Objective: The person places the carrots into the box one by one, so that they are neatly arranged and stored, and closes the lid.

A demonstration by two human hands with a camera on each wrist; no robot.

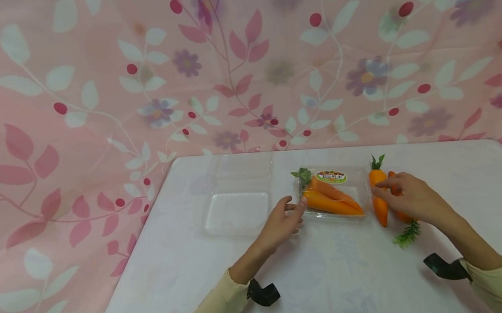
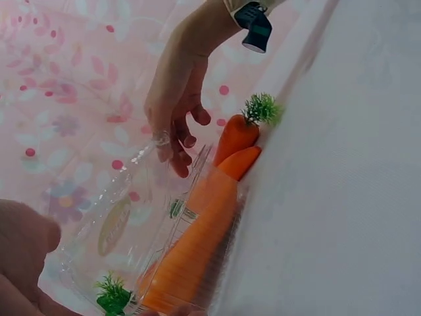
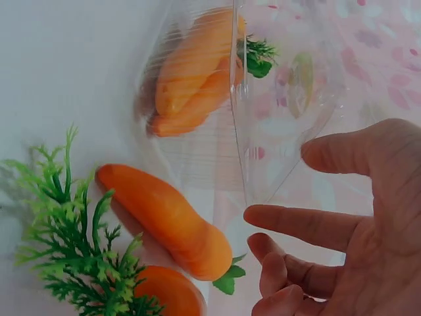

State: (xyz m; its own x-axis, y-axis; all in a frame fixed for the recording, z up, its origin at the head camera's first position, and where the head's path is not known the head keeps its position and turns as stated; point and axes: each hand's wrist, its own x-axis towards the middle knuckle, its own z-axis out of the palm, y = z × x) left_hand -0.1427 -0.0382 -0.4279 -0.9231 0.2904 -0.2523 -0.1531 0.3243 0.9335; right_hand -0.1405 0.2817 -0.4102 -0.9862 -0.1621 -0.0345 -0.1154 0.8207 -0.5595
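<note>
A clear plastic clamshell box (image 1: 352, 175) holds two orange toy carrots (image 1: 331, 199) with green tops, its labelled lid lying over them. Whether the lid is latched cannot be seen. At the box's left side is my left hand (image 1: 283, 225), thumb and fingers apart, fingertips at its edge. My right hand (image 1: 413, 197) hovers above two loose carrots (image 1: 379, 198) right of the box. In the right wrist view, thumb and index finger of the right hand (image 3: 355, 217) are spread, close to the lid's corner; contact is unclear. The other fingers are loosely bent.
A second clear box (image 1: 238, 214) stands with its lid raised to the left of the filled one. Feathery green leaves (image 1: 407, 235) of one loose carrot point toward me. A white cloth covers the table (image 1: 322, 278), and a pink floral curtain (image 1: 244, 68) hangs behind it.
</note>
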